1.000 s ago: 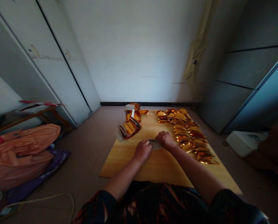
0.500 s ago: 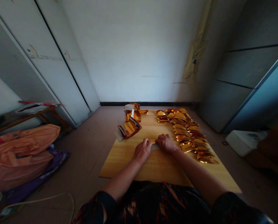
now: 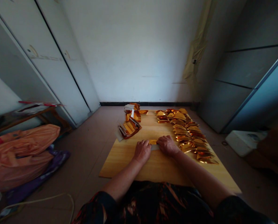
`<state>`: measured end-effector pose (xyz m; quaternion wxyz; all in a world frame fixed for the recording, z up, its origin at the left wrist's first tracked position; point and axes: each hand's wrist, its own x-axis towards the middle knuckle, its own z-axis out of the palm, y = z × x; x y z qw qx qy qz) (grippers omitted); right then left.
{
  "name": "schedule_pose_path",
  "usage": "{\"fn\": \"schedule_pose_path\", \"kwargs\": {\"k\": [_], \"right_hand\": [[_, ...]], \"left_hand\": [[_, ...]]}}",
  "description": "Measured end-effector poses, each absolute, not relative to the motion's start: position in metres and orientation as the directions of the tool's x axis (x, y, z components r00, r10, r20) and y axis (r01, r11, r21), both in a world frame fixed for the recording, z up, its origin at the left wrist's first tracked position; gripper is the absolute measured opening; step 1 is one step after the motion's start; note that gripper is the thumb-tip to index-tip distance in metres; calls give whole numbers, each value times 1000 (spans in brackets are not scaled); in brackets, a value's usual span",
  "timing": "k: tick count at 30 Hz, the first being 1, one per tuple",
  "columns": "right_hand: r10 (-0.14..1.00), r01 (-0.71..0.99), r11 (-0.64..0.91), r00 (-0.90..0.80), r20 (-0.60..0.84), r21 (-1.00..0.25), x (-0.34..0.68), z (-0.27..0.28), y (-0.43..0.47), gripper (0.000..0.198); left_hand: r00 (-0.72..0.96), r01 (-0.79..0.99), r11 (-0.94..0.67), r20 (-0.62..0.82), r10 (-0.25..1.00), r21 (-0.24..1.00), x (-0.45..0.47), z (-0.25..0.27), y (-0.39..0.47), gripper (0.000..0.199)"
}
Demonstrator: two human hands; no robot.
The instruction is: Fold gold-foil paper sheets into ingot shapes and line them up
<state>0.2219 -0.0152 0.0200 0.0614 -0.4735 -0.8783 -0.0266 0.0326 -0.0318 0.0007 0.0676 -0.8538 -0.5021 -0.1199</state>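
A sheet of gold foil paper (image 3: 154, 142), with a pale grey part toward me, lies on the wooden board between my hands. My left hand (image 3: 142, 150) grips its left end, fingers curled and pressed together. At the other end my right hand (image 3: 168, 145) is closed on the paper too, knuckles up. The fingertips hide both ends of the sheet. Right of my right hand, folded gold foil pieces (image 3: 179, 130) stand in overlapping rows. Beyond my left hand lie stacks of loose gold paper (image 3: 129, 128), some showing a pale backing.
The wooden board (image 3: 120, 161) sits low in front of me. White cabinets (image 3: 57, 56) rise at the left, with an orange bag (image 3: 24, 155) and a cable (image 3: 50, 197) on the floor. At the right are a grey cabinet (image 3: 234, 68) and a white box (image 3: 243, 141).
My left fingers have come down flatter onto the paper's end. More of the gold strip shows between my hands now. The stacks and folded pieces stay where they were.
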Motion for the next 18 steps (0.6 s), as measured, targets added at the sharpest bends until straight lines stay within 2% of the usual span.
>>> {"fn": "schedule_pose_path", "kwargs": {"k": [8, 14, 18], "right_hand": [[821, 829, 558, -559, 117, 38, 234, 23, -22, 22], [829, 837, 540, -511, 228, -85, 238, 25, -14, 27], [788, 781, 603, -552, 272, -162, 236, 23, -10, 30]], "left_hand": [[556, 820, -572, 215, 803, 15, 33, 8, -26, 20], [589, 796, -605, 218, 778, 10, 24, 2, -21, 19], [613, 776, -630, 227, 757, 3, 19, 0, -18, 18]]}}
